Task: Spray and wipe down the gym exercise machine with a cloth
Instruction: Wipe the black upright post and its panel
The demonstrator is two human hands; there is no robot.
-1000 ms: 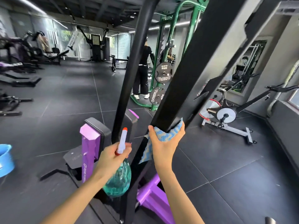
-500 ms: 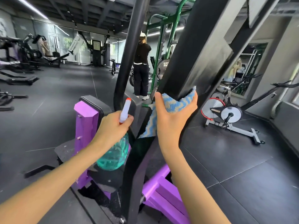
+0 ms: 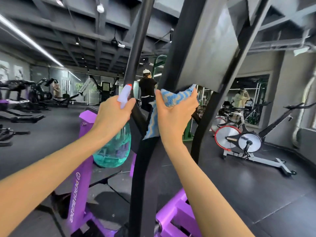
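Black beams (image 3: 172,57) block view, person (image 3: 147,89) beyond, spin bike (image 3: 239,141), perhaps mirror (image 3: 253,93)

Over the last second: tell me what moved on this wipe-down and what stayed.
The right hand slid the blue cloth up the slanted black beam to the lower edge of the grey plate. The left hand rose alongside. Unchanged: it grips the spray bottle; nothing was let go.
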